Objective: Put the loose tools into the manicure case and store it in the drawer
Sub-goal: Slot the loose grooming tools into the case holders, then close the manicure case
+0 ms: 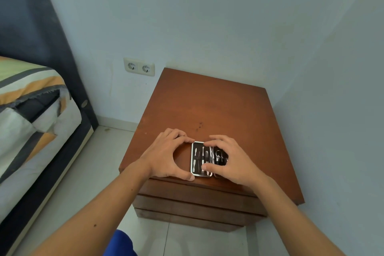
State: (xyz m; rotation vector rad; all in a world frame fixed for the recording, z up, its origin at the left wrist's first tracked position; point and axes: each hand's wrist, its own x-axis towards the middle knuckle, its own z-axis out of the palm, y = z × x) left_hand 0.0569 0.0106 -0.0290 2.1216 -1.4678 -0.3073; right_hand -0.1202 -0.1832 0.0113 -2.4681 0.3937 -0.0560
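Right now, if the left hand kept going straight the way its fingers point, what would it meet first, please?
The left hand points right, across the nightstand top. It would meet the open manicure case almost at once; its fingertips seem already at the case's left edge, though contact is unclear.

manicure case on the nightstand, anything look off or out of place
Nothing stands out. The manicure case lies open and flat near the front edge of the nightstand, tools seated in its left half, with the left hand and right hand on it. No loose tools show.
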